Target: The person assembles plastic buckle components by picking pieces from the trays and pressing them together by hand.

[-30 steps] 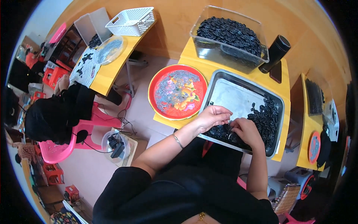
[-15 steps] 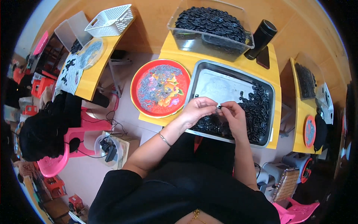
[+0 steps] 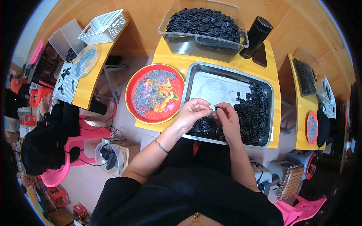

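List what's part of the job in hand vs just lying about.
Apparently in the job:
right hand, pinching a small black piece
left hand, fingertips close by
metal tray with loose black pieces
red round tray with grey pieces
clear bin with a black heap

Seemingly just there:
black flask
dark slab, possibly a phone
pink chair

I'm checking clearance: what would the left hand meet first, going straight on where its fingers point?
The left hand would likely meet the small black piece in the right hand first, though depth is unclear.
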Demonstrator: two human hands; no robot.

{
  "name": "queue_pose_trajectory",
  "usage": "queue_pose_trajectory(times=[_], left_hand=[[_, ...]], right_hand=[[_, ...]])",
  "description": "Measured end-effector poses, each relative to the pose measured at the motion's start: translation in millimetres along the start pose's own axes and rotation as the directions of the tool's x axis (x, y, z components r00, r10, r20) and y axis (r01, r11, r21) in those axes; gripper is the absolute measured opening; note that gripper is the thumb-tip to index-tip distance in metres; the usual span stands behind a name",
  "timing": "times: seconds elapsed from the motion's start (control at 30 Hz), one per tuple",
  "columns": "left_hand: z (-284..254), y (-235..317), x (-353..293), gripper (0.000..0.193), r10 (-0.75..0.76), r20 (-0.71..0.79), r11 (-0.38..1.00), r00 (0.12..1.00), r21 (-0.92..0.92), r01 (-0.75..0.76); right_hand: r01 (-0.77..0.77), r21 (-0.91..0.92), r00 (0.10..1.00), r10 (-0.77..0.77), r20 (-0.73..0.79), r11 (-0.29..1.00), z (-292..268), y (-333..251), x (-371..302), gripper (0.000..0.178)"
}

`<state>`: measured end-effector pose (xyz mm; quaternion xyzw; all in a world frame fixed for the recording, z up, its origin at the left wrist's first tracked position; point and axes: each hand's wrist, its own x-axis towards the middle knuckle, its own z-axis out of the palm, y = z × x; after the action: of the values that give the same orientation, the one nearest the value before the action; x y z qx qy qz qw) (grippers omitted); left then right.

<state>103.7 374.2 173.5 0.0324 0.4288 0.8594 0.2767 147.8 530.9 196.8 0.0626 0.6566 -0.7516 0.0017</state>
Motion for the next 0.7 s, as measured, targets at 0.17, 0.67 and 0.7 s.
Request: queue_pose_trajectory(times=[0.17, 0.67, 0.7], left_hand=[[1, 2, 0, 0.018, 0.009, 0.001, 0.999, 1.000, -0.031, -0.009], [4, 0, 0, 0.022, 0.108, -0.024, 0.984, 0.994, 0.147, -0.104], [4, -1, 0, 0.022, 0.108, -0.026, 0.984, 0.994, 0.148, -0.103]], right_hand=[[-0.019, 0.002, 1.000, 0.019, 0.001, 1.000, -1, 0, 0, 0.004], [0.109, -0.183, 0.989, -0.125, -0.080, 0.977, -2, 14, 1, 0.008], [0.108, -0.181, 0.989, -0.124, -0.080, 0.978, -2, 14, 1, 0.008]])
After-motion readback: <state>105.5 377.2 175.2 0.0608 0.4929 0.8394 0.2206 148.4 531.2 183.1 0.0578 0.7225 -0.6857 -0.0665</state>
